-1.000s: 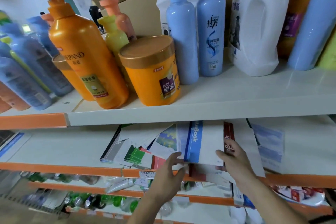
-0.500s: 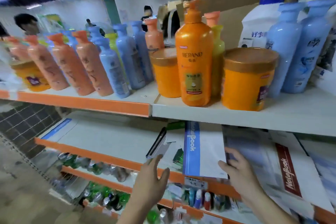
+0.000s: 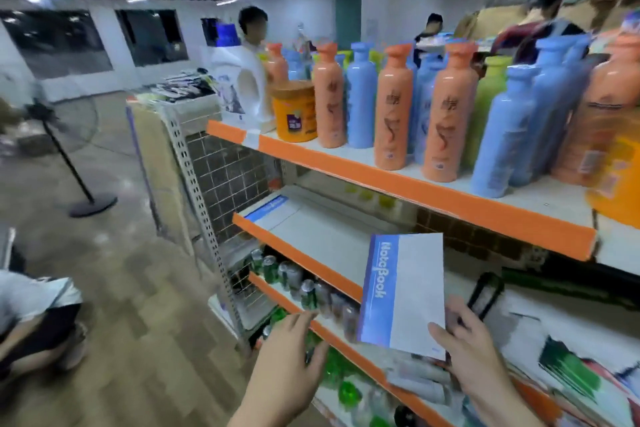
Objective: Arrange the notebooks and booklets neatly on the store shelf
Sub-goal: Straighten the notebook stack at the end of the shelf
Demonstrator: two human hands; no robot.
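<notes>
Upright, the notebook (image 3: 405,291) stands with its long axis vertical over the middle shelf (image 3: 311,239), blue spine band leftward, smooth white paper cover. Right hand (image 3: 471,350) pinches its lower corner; left hand (image 3: 291,360) hovers with relaxed fingers, holding nothing.

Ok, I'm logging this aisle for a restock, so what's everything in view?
held notebook: one, white, blue band, above middle shelf
flat notebook: one, white, blue band, middle shelf far left
booklets: pile, mixed colours, middle shelf right
bottles: many, peach, blue, green, top shelf
tub: one, orange, top shelf
jug: one, white, top shelf left
cans: row, silver-green, lower shelf
fan: one, dark, floor left
left hand: open, empty, near lower shelf
right hand: grips held notebook's lower corner
</notes>
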